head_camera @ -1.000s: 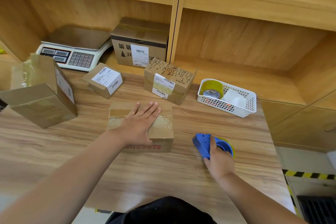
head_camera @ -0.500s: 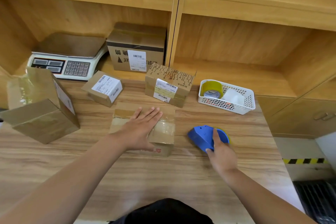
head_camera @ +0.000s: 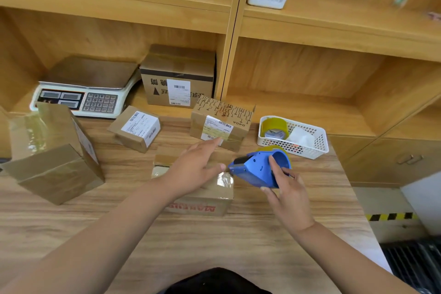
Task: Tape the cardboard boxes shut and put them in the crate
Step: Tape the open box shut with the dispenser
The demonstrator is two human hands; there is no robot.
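Centre box (head_camera: pixel 202 207) sits on counter (head_camera: pixel 226 243), mid-near, red lettering on its near side. Clear tape shines on its top at the right end. It looks light, with stiff walls, but the top flaps prob. give if pressed hard at the seam. Best hold: flat palm on top while taping, then both hands on opposite sides to lift. The taped patches will be slick.

L hand (head_camera: pixel 193 169) lies on box top, fingers straight and spread, gripping nothing, just holding the box down. R hand (head_camera: pixel 288 198) has fingers and thumb curled round the blue tape dispenser (head_camera: pixel 257 169), held off the counter with its nose at the box's right top edge, just beside the L thumb. Can't tell whether the tape touches the cardboard.

Other boxes wait:
- big one (head_camera: pixel 52 150), far left
- small labelled one (head_camera: pixel 136 129), beyond centre
- patterned one (head_camera: pixel 222 124), far of the L fingertips

White basket (head_camera: pixel 319 148) with tape roll (head_camera: pixel 274 126) sits at far right. Scale (head_camera: pixel 83 88) is on the low shelf. No crate in view.

Vs 1 s ago: the dispenser was down on the counter, right of the box, under the R hand. It's now lifted and brought in to the box edge. L hand stays on top but has shifted right. View has tipped up, so more shelf shows.
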